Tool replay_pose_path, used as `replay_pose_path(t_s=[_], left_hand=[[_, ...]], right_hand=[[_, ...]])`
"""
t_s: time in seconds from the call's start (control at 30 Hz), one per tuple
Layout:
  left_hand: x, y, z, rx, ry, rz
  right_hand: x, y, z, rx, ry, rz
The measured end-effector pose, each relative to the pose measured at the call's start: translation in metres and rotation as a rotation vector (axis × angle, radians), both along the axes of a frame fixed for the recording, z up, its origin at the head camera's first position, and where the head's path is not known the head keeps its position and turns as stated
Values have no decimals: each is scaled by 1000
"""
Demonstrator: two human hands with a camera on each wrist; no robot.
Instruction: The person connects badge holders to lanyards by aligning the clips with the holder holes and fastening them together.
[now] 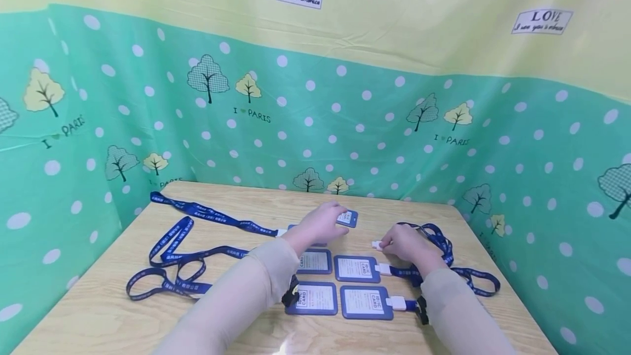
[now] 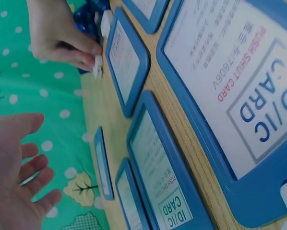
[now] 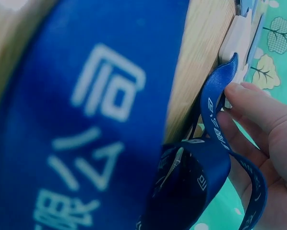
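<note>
My left hand (image 1: pixel 320 223) hovers with loosely extended fingers over the far part of the table, next to a small blue-framed card holder (image 1: pixel 352 218) that lies there without a lanyard. In the left wrist view that hand (image 2: pixel 11 177) holds nothing, and the same card holder (image 2: pixel 103 165) lies apart from its fingertips. My right hand (image 1: pixel 406 242) pinches the white clip (image 1: pixel 377 245) of a blue lanyard between thumb and fingers. Seen from the right wrist, the lanyard strap (image 3: pixel 211 110) hangs in loops beside the thumb.
Several blue ID card holders (image 1: pixel 366 303) lie in two columns on the wooden table (image 1: pixel 266 338), joined by white clips to blue lanyards. Straps (image 1: pixel 170 242) spread out at the left; others (image 1: pixel 480 284) bunch at the right. A patterned curtain (image 1: pixel 305 119) hangs behind.
</note>
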State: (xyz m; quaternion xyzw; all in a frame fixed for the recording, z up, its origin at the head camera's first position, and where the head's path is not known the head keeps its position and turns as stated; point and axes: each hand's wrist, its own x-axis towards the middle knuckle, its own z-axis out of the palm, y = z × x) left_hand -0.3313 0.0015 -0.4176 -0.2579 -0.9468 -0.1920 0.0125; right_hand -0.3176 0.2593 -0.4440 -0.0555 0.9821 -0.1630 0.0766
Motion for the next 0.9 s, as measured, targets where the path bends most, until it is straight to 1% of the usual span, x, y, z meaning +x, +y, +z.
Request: replay_pose_path(t_s=[0.13, 0.3, 0.43, 0.53, 0.73, 0.9], left_hand=[[-5, 4, -4, -48, 17, 23], [-10, 9, -16, -113, 28, 19], [-12, 13, -27, -167, 6, 17], [-13, 15, -32, -209, -12, 26], [-14, 15, -36, -266, -63, 56], [-11, 13, -38, -296, -101, 69]], right_hand=[[-1, 1, -1, -5, 2, -2], [-2, 2, -2, -8, -5, -13], [-2, 3, -3, -8, -6, -16], [-2, 3, -3, -8, 1, -5], [-3, 3, -2, -14, 0, -7], [-3, 4, -2, -15, 8, 1]])
